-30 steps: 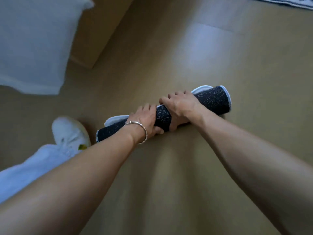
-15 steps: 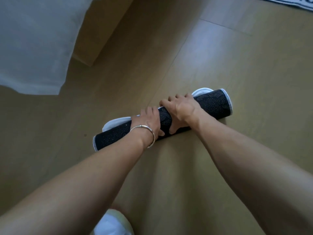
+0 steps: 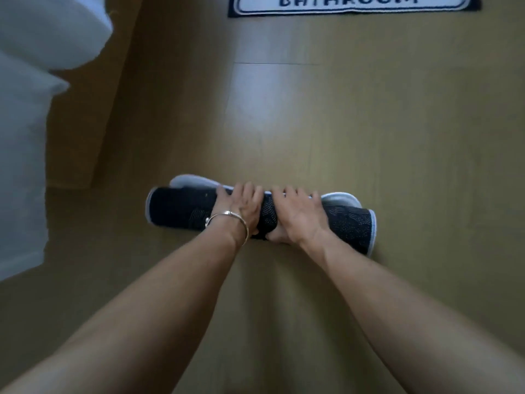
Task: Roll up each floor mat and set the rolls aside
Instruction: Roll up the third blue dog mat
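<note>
We have both hands clamped over a rolled floor mat (image 3: 181,209), a dark cylinder of dotted rubber backing with a pale grey-white trim, lying across the tan wooden floor (image 3: 369,123) just ahead of us. Our left hand (image 3: 241,209), with a thin silver bangle (image 3: 227,220) on its wrist, and our right hand (image 3: 298,214) sit side by side at the middle of the roll, fingers (image 3: 287,191) curled over the far side and thumbs tucked under the near edge, pressing the layers tight. Compared with a second ago the roll has swung from a slant to lie nearly square across our view, and only a small pale lip of loose mat shows beyond it at either end, so we judge this mat as good as rolled and ready to be lifted aside. Our view has also tipped forward: a second flat mat (image 3: 352,7), white with navy border and the word BATHROOM, now shows whole-width at the top, well apart from the roll and not yet rolled. White bedding (image 3: 25,109) hangs at the left.
</note>
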Demonstrator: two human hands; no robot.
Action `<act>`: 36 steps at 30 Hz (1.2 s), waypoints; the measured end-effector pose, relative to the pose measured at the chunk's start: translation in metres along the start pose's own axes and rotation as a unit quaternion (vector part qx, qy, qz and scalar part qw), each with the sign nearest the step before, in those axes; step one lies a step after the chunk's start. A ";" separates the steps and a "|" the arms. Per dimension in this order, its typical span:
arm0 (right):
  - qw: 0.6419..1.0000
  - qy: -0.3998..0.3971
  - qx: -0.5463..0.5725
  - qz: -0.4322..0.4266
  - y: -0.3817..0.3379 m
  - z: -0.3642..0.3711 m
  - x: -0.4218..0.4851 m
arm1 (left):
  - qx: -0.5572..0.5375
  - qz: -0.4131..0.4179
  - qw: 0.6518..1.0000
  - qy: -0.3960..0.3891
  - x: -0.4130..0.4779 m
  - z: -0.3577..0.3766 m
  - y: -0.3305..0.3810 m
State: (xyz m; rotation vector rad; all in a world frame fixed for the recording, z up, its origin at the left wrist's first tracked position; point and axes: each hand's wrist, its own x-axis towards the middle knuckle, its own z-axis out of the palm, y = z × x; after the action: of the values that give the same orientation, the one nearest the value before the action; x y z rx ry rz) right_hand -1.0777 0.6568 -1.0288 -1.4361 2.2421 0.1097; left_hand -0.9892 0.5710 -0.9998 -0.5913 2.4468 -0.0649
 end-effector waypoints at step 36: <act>0.916 0.043 0.110 0.383 0.182 0.087 -0.278 | 0.229 0.320 0.919 0.035 -0.018 -0.049 0.343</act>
State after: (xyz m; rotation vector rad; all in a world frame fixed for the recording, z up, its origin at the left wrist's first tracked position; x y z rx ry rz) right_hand -1.1128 0.9989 -1.0202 -0.3925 2.6617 0.0394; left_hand -1.1413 0.8821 -1.0131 0.4275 2.4487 -0.3811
